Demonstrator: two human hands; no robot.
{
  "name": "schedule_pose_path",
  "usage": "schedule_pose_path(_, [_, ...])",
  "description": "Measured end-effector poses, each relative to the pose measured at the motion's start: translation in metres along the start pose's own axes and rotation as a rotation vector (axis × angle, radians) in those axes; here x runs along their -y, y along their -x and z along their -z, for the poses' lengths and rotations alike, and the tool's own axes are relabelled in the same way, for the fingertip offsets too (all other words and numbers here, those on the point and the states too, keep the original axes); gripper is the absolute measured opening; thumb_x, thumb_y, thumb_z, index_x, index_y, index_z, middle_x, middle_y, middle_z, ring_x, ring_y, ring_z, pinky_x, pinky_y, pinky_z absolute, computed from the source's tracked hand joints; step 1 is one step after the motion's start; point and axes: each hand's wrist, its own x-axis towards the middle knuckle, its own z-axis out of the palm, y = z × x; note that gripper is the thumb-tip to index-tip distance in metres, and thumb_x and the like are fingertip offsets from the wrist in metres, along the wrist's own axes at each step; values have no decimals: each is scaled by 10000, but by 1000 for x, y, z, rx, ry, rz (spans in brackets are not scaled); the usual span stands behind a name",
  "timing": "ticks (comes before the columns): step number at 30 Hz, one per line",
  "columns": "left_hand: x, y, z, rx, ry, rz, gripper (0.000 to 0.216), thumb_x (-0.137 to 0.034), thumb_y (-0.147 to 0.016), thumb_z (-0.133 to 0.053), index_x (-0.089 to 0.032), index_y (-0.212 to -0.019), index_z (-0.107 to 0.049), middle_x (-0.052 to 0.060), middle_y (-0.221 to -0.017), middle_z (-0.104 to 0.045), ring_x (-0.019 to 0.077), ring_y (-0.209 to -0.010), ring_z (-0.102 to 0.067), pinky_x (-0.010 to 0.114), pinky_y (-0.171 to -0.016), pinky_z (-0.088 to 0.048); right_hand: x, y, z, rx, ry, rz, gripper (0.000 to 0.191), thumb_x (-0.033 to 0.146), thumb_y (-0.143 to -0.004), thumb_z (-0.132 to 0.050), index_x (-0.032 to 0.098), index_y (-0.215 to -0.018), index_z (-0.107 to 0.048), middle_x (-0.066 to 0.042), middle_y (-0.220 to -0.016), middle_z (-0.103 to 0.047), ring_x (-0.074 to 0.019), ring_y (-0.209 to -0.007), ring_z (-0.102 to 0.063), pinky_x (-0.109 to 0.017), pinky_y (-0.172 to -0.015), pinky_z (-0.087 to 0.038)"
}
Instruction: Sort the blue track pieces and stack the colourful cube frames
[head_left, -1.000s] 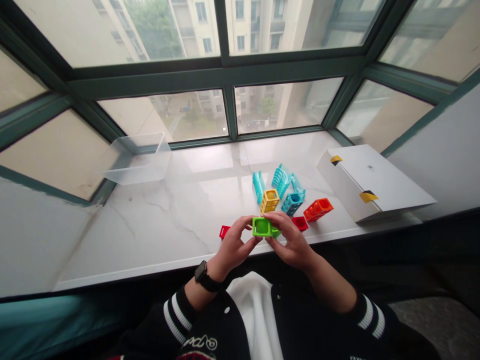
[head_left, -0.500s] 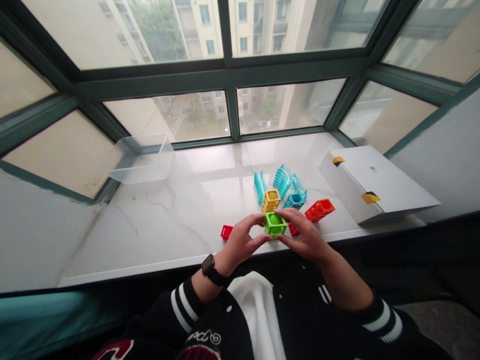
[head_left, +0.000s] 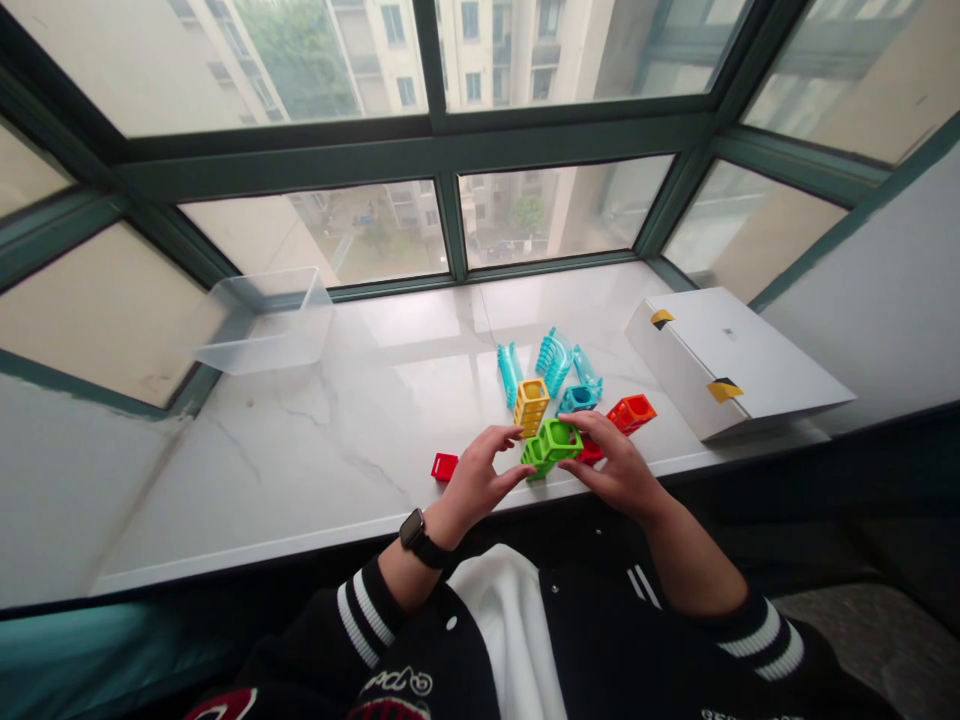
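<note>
My right hand (head_left: pixel 615 470) pinches an open-sided green block (head_left: pixel 561 440) between thumb and fingers. Another green block (head_left: pixel 534 460) shows below and left of it; I cannot tell whether the two are joined. My left hand (head_left: pixel 484 472) has its thumb and fingers curved around this lower green part. Just behind stands a yellow block tower (head_left: pixel 531 400). Beside the right fingers, a red block (head_left: pixel 591 452) is partly hidden. Left of my left hand lies a small red block (head_left: pixel 444 467).
Clear blue track pieces (head_left: pixel 555 360) and a blue block (head_left: pixel 577 399) are behind the yellow tower. An orange-red block tower (head_left: pixel 631 412) lies at the right. A white box (head_left: pixel 750 350) stands farther right, a clear plastic bin (head_left: pixel 262 340) at the back left, on the marbled sill (head_left: pixel 315 440).
The upper green block has tipped and shifted right relative to the part below, exposing the lower green part. My hands stay around them. The whole view has shifted slightly.
</note>
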Motion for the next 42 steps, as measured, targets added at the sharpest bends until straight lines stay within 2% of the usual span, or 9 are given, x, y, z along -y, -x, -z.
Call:
schedule_pose_path(6, [14, -6, -14, 66, -125, 41, 631, -359, -819, -884, -248, -1366, -591, 113, -1331, -663, 300, -1246, -649, 517, -1078, -551, -9, 4, 7, -36, 75, -7, 515, 317, -933, -746, 292, -1419, -578, -107, -1303, -656, -312, -1213, -637, -486, -1016, -585])
schedule_pose_path(12, [24, -4, -28, 105, -91, 82, 666, -365, -821, -870, -259, -1397, -552, 91, -1365, -670, 287, -1253, -664, 484, -1088, -550, -13, 7, 4, -21, 81, -32, 494, 336, -940, -732, 279, -1407, -582, -114, -1299, -663, -317, -1220, -642, -494, -1027, -583])
schedule_pose_path(17, [27, -2, -35, 96, -46, 117, 536, -339, -874, -806, -260, -1356, -585, 73, -1310, -705, 265, -1192, -690, 445, -1047, -565, -19, 6, -3, 5, 43, -43, 518, 295, -933, -734, 290, -1422, -565, -107, -1321, -652, -316, -1246, -626, -513, -1070, -554])
schedule_pose_path(26, [26, -1, -38, 84, 41, 166, 427, -284, -887, -772, -252, -1283, -617, 54, -1260, -727, 248, -1148, -699, 431, -1047, -554, -20, 3, -14, 13, 27, -9, 476, 269, -940, -721, 291, -1393, -576, -103, -1287, -666, -301, -1204, -650, -486, -1005, -597])
schedule_pose_path(36, [25, -1, -37, 74, 50, 179, 412, -287, -875, -780, -259, -1260, -637, 52, -1224, -736, 252, -1131, -700, 436, -1039, -557, -25, -2, -18, 38, 34, 2, 458, 289, -958, -702, 298, -1401, -587, -101, -1286, -674, -297, -1212, -657, -484, -1006, -602])
schedule_pose_path(42, [22, -1, -37, 72, 40, 186, 404, -278, -868, -780, -260, -1246, -640, 39, -1200, -742, 244, -1097, -708, 424, -1025, -557, -28, 1, -18, 79, 38, -8, 483, 249, -958, -693, 308, -1423, -579, -97, -1332, -658, -292, -1264, -637, -501, -1057, -581])
